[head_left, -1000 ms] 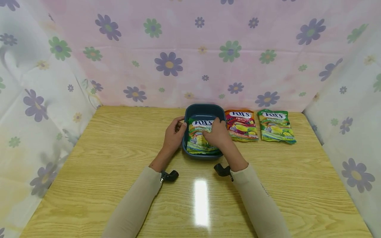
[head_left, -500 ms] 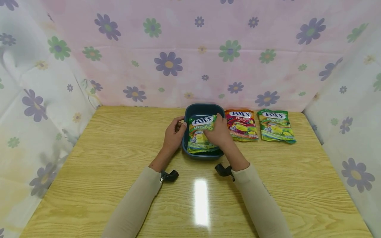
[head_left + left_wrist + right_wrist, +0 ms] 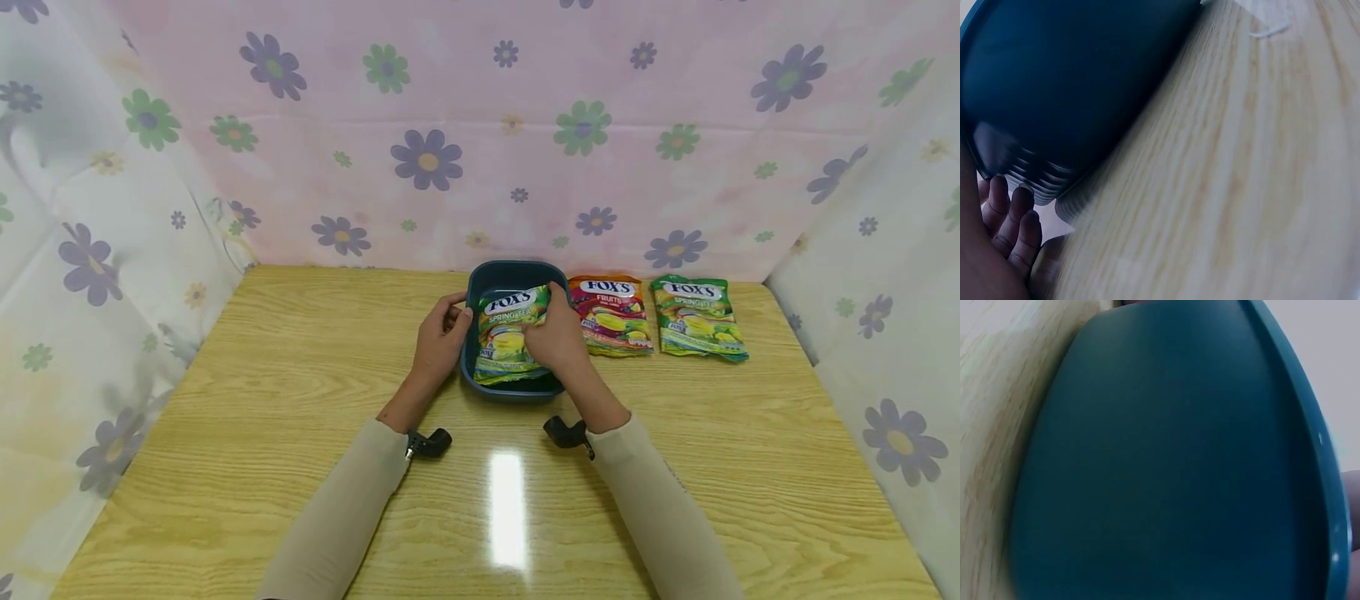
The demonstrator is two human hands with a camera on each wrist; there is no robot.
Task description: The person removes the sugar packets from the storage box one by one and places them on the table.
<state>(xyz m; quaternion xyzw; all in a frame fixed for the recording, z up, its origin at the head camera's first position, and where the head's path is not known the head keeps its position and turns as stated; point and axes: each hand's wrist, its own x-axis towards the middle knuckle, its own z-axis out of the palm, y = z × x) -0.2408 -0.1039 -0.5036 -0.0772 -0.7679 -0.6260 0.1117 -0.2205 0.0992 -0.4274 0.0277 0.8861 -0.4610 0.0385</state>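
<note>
A dark teal plastic basin (image 3: 517, 268) stands at the back of the table, with a green Fox's Spring Tea candy bag (image 3: 506, 333) inside, tilted with its right side higher. My right hand (image 3: 558, 333) reaches over the basin and pinches the bag's right edge between thumb and fingers. My left hand (image 3: 438, 337) holds the basin's left rim, thumb on the rim and the other fingers bent along the outside. In the left wrist view those fingers (image 3: 1013, 219) curl beside the basin wall (image 3: 1072, 75). The right wrist view is filled by the basin's outer side (image 3: 1160, 450).
Right of the basin lies a red and orange Fox's Fruits candy bag (image 3: 609, 317). Farther right is another green Spring Tea bag (image 3: 697, 318). The wooden table (image 3: 300, 367) meets a flowered cloth backdrop (image 3: 450, 208) behind and at both sides.
The right hand has shifted slightly, and the green bag's upper right corner has risen, turning the bag askew in the basin. My left hand stays at the rim.
</note>
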